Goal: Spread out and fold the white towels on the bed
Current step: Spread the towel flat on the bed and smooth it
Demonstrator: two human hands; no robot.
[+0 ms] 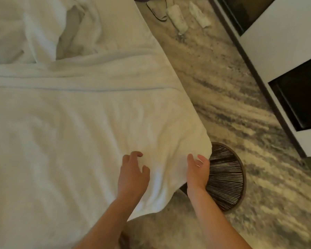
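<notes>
Lying spread, white towel (79, 132) (faintly creased); left hand (133, 175), right hand (197, 172): fingers (134, 155) loose, gripping nothing.

One head-worn wide-angle view looks steeply down from close above the near right corner of the bed (120, 29). The left forearm (104, 221) and right forearm (215, 221) enter from the bottom edge. It faces along the bed, with carpet (223, 87) and what seems a white cabinet (276, 42) on the right.
</notes>
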